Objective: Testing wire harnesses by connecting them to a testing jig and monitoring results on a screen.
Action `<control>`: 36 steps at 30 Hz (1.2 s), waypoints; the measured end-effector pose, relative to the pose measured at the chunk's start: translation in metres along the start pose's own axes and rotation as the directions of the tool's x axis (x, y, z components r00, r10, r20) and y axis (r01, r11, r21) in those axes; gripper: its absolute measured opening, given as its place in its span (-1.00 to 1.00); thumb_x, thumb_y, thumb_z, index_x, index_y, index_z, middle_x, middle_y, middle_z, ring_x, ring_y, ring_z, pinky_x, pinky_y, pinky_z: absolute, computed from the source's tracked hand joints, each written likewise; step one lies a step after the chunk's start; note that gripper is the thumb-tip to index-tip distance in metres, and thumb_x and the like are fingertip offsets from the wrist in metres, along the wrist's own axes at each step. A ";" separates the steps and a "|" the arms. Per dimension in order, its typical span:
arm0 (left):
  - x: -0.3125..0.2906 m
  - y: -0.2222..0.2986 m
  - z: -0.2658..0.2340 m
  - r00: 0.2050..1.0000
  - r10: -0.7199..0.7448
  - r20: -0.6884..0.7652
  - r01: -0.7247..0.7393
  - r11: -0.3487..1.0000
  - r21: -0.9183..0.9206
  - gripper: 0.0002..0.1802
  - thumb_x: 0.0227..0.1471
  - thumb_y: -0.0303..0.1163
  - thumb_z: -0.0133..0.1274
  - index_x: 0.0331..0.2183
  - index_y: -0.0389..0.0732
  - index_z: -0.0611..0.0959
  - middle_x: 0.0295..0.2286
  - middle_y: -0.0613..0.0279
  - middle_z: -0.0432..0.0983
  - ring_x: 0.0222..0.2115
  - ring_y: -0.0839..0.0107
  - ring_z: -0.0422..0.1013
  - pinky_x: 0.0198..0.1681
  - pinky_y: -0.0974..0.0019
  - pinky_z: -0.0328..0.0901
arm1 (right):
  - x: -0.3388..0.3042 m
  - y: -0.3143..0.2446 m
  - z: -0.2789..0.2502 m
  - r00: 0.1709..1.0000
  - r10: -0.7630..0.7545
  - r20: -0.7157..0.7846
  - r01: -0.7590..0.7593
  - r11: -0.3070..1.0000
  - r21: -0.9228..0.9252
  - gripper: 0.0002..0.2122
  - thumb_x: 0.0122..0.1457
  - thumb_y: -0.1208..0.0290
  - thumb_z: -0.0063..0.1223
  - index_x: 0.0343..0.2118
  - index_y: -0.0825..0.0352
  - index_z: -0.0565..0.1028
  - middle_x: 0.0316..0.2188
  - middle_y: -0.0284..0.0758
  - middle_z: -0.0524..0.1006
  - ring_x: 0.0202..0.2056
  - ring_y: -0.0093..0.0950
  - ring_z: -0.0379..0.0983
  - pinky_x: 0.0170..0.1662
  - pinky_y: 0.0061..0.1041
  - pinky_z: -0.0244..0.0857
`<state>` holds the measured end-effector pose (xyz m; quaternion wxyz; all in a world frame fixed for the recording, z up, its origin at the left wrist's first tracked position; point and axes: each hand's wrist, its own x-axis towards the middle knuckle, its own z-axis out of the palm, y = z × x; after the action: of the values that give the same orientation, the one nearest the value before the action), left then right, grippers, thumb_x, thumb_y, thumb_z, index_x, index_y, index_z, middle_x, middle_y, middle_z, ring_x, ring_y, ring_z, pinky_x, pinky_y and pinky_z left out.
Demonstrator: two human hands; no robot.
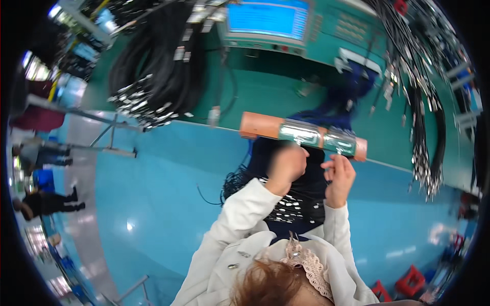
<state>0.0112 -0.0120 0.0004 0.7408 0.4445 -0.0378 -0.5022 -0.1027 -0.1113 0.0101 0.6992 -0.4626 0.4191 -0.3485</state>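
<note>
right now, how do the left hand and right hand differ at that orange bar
The left hand is blurred, while the right hand looks sharper. The left hand is at the orange bar's left green section; the right hand is at its right green section. Both are bare, come out of white sleeves and meet the bar's near side.

Screen unit (268,20)'s at the back of the worktop (263,97), cable coil (153,66) over on the left, another cable bunch (421,127) on the right. The block (261,124) sits along the front edge between those two, left hand (289,162) and right hand (340,176) at its near side, cable pile (296,210) between the forearms (244,206).
</note>
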 end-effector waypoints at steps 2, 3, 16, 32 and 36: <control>-0.005 0.009 -0.009 0.999 0.036 0.034 -0.040 0.990 0.134 -0.71 0.21 -0.33 -0.25 -0.31 -0.36 0.48 -0.63 0.25 0.43 -0.67 0.56 0.20 -0.61 0.50 0.12 | 0.003 0.002 -0.005 0.994 0.012 0.111 -0.009 1.000 -0.029 -0.78 0.23 0.37 -0.10 -0.34 0.47 0.46 -0.61 -0.24 0.52 -0.73 -0.70 0.21 -0.64 -0.72 0.10; -0.005 0.011 -0.021 0.998 0.035 0.047 -0.045 0.971 0.234 -0.68 0.18 -0.29 -0.17 -0.25 -0.39 0.48 -0.52 0.14 0.51 -0.60 0.49 0.32 -0.53 0.49 0.24 | 0.001 -0.003 -0.002 0.990 0.046 0.132 -0.029 0.991 -0.133 -0.77 0.22 0.38 -0.10 -0.32 0.49 0.46 -0.60 -0.23 0.53 -0.69 -0.67 0.28 -0.58 -0.72 0.16; -0.115 0.315 -0.181 0.254 0.920 0.299 0.308 -0.370 0.877 -0.91 -0.11 -0.52 0.07 -0.42 -0.23 0.59 -0.41 0.10 0.43 -0.33 0.14 0.36 -0.26 0.18 0.25 | -0.052 -0.035 -0.004 0.925 -0.239 0.296 0.348 0.846 -0.405 -0.83 0.20 0.49 -0.10 -0.43 0.48 0.48 -0.62 -0.33 0.50 -0.60 -0.70 0.33 -0.52 -0.74 0.20; -0.190 0.148 -0.067 0.461 0.742 0.486 -0.296 -0.387 0.873 -0.70 -0.10 -0.61 0.09 -0.22 -0.28 0.51 -0.33 0.07 0.47 -0.36 0.16 0.42 -0.30 0.24 0.35 | -0.078 -0.066 0.199 0.480 0.184 0.858 -0.470 0.880 0.075 -0.63 0.32 0.23 -0.33 -0.01 0.44 0.28 -0.26 -0.18 0.48 -0.35 -0.48 0.45 -0.22 -0.44 0.38; -0.166 0.100 -0.084 0.241 0.958 -0.155 -0.372 0.239 0.897 -0.49 -0.07 -0.56 0.11 -0.03 -0.26 0.35 -0.11 0.05 0.36 -0.20 0.24 0.39 -0.22 0.20 0.36 | -0.064 -0.060 0.186 0.455 0.170 0.874 -0.524 0.844 0.109 -0.71 0.32 0.26 -0.32 -0.16 0.39 0.36 -0.70 -0.45 0.23 -0.75 -0.73 -0.06 -0.67 -0.70 -0.13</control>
<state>0.0428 0.1795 0.0842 0.5963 0.7636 -0.1502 0.1969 0.0343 -0.0086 0.1249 0.9410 -0.3351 0.0464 -0.0007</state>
